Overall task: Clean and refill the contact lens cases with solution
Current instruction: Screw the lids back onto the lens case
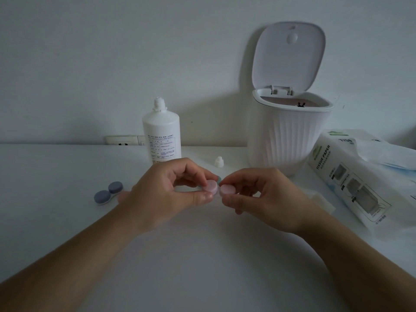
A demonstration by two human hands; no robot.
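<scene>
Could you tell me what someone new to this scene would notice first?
Front and centre, the left hand and right hand each pinch a pink cap of a contact lens case. Behind them stands the uncapped solution bottle, and at back right the white bin gapes with its lid up.
</scene>
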